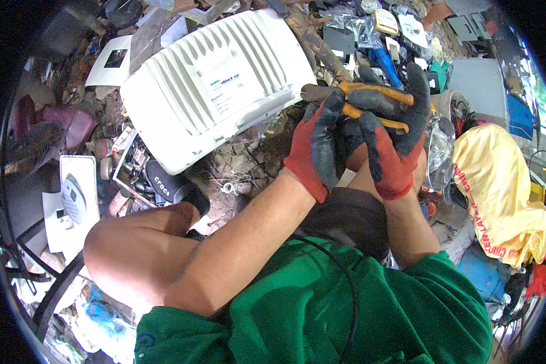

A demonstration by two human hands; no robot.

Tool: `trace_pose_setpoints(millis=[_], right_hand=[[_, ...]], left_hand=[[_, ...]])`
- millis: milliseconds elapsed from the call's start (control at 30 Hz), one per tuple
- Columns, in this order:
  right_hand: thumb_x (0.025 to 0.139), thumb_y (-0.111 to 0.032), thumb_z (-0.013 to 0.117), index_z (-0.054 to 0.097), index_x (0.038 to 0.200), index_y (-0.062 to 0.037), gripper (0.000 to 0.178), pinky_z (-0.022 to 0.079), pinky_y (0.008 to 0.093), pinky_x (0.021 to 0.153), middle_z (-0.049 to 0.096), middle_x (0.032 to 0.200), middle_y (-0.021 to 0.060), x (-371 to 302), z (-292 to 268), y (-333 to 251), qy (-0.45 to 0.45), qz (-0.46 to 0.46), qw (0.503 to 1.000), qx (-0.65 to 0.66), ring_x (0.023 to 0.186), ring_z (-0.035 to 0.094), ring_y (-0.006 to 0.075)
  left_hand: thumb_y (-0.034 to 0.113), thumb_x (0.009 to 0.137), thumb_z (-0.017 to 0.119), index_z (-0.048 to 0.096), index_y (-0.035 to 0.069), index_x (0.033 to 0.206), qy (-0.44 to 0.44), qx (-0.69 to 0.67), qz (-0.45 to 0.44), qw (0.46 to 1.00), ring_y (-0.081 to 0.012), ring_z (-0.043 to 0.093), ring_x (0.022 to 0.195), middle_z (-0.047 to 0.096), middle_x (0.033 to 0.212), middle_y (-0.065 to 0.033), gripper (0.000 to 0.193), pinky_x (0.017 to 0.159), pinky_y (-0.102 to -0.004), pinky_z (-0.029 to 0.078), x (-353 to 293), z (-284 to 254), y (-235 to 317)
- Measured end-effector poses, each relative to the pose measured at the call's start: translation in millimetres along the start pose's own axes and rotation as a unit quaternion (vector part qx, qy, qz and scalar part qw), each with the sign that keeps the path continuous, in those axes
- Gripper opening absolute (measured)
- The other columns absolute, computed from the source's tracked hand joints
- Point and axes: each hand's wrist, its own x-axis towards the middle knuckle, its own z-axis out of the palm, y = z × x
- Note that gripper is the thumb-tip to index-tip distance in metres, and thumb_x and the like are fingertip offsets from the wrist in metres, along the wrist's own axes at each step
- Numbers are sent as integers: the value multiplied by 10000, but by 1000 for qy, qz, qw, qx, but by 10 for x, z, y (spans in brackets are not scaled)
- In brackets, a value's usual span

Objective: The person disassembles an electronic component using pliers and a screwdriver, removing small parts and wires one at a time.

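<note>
A pair of pliers (377,89) with orange-yellow handles and a dark metal head is held level before me, its handles spread apart. My right hand (400,142), in a red and black work glove, has the handles across its palm, with the thumb in front and the fingers curved behind. My left hand (316,145), in a matching glove, is closed at the pliers' head, thumb against the metal; its other fingers are mostly hidden. Just beyond the left hand lies a large white ribbed plastic casing (206,85) with a printed label; neither hand grips it.
Scrap and rubble surround me. A yellow sack (497,191) sits at the right, near a blue container (484,273). A clear plastic container (440,151) stands beside my right hand. White plastic panels (79,203) lean at the left. My shoe (164,181) is below the casing.
</note>
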Motion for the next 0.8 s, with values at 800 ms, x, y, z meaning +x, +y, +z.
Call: trace_pose_setpoints(millis=[800], right_hand=[[753,75,738,150,1615,-64,1052,456,411,1098,545,1366,150,104,265,376,14,-96,995,7,1257,560,260]], left_hand=[[186,1058,554,598,60,1332,76,41,38,996,-170,664,1055,661,1197,-67,304,923,-313,556,81,-157,163]])
